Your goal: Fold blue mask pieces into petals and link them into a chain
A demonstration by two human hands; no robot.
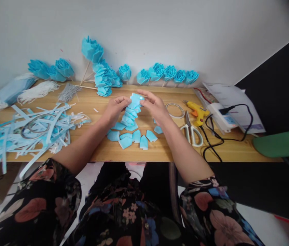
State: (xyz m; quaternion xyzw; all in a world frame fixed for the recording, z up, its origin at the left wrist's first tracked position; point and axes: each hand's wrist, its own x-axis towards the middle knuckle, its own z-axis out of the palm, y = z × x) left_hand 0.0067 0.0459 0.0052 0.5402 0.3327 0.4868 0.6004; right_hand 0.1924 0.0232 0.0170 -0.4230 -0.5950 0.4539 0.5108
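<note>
A chain of overlapping blue petal pieces (131, 114) hangs from my two hands over the wooden table (160, 150). My left hand (115, 109) pinches its upper left edge. My right hand (153, 106) grips the top right, fingers curled over it. Below the hands lie several loose blue petal pieces (131, 136) on the table.
Finished blue paper flowers (103, 73) on sticks lean against the wall. A heap of blue and white strips (29, 131) lies at the left. To the right are a tape ring (175, 110), white scissors (192, 131), a yellow glue gun (198, 111), a power strip (222, 118) and black cable.
</note>
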